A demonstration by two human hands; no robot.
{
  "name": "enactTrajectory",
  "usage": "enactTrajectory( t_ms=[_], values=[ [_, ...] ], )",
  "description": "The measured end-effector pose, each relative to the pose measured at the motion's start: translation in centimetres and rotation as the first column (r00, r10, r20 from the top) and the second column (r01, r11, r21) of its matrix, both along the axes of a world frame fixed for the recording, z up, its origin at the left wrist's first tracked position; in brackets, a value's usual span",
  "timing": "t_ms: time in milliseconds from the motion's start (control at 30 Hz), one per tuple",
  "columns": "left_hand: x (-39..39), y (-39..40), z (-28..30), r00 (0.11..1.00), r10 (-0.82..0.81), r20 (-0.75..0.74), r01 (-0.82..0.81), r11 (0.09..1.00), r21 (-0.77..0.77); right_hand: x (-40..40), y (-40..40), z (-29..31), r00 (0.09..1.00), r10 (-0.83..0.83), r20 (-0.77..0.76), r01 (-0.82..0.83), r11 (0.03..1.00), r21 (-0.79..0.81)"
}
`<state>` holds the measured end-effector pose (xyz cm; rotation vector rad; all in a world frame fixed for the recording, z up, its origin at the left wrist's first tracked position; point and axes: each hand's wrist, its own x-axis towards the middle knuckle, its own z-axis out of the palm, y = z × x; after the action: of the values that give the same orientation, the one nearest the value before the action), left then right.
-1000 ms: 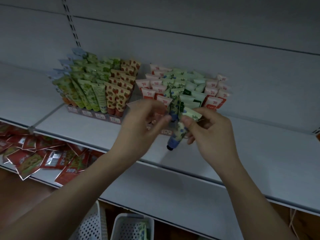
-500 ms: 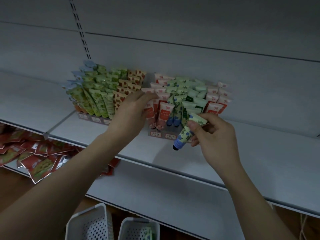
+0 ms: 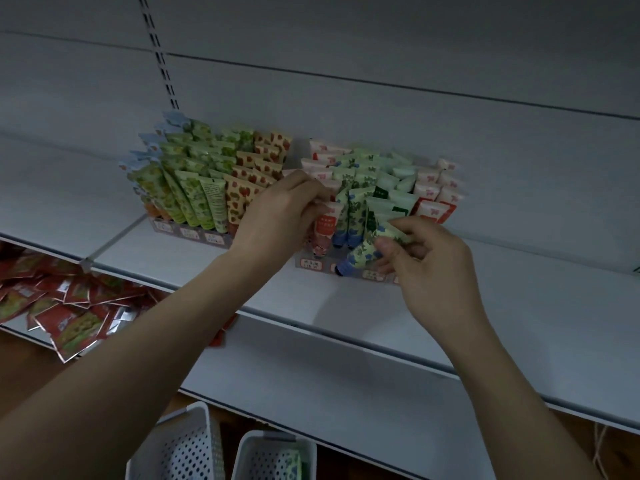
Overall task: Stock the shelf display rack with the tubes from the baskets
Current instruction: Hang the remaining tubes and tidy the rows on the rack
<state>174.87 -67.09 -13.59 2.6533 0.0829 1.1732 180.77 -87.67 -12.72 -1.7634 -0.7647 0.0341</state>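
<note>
Compared with half a second earlier, the left hand (image 3: 284, 216) sits further right and deeper among the tubes of the right display rack (image 3: 367, 271), its fingers curled around the top of a pink tube (image 3: 325, 230) in the front row. The right hand (image 3: 429, 261) has moved up toward the rack front and pinches a green-and-blue flowered tube (image 3: 363, 255) between thumb and fingers; that tube lies tilted, its dark cap pointing down and left, just in front of the rack's label strip. Both racks stand on the white shelf (image 3: 519, 299), the left rack (image 3: 194, 233) filled with green and strawberry-patterned tubes. Red packets (image 3: 65, 306) lie piled on the lower shelf at far left. Two white perforated baskets (image 3: 194, 445) stand near the bottom edge; the right one holds a tube.
</note>
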Motion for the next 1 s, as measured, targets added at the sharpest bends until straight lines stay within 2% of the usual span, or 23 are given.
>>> enactTrajectory(
  t_ms=[200, 367, 500, 633, 767, 1000],
  values=[
    [0.1, 2.1, -0.3, 0.995, -0.097, -0.029, 0.098, 0.994, 0.057, 0.7, 1.9, 2.5, 0.945, -0.001, 0.327, 0.09, 0.961, -0.26],
    [0.4, 3.0, 0.0, 0.981, -0.181, -0.063, 0.185, 0.98, 0.066, 1.0, 4.2, 3.4, 0.886, 0.066, 0.459, 0.134, 0.911, -0.389],
    [0.8, 3.2, -0.2, 0.978, -0.196, -0.071, 0.201, 0.977, 0.069, 1.4, 5.5, 3.6, 0.871, 0.136, 0.472, 0.15, 0.841, -0.519],
    [1.0, 3.5, 0.3, 0.97, -0.223, -0.092, 0.228, 0.973, 0.046, 1.2, 6.6, 3.5, 0.832, 0.129, 0.54, 0.205, 0.833, -0.514],
    [1.0, 3.4, 0.4, 0.969, -0.217, -0.116, 0.223, 0.974, 0.044, 1.2, 7.0, 2.7, 0.873, 0.088, 0.48, 0.229, 0.795, -0.562],
    [1.2, 3.4, 0.4, 0.975, -0.211, -0.067, 0.211, 0.977, -0.005, 1.4, 7.9, 2.8, 0.867, 0.099, 0.489, 0.256, 0.752, -0.607]
  ],
)
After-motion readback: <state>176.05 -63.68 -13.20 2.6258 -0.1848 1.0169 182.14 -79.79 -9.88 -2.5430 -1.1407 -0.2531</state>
